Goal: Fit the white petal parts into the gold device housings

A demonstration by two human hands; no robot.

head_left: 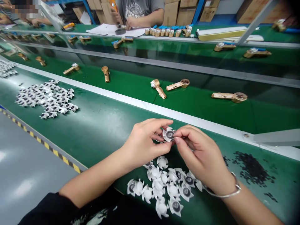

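My left hand (145, 142) and my right hand (199, 153) meet above the green bench, both pinching one small white fan impeller (168, 134) with a dark round centre. Just below my hands lies a heap of several white impellers (164, 186), some showing dark centres. A silver bracelet (225, 193) circles my right wrist.
A second pile of white impellers (48, 98) lies at the left. Small black parts (252, 168) are scattered at the right. Gold handheld fan bodies (159, 88) lie on the green conveyor belt (131, 84) beyond a white rail. Another person (138, 14) works across the line.
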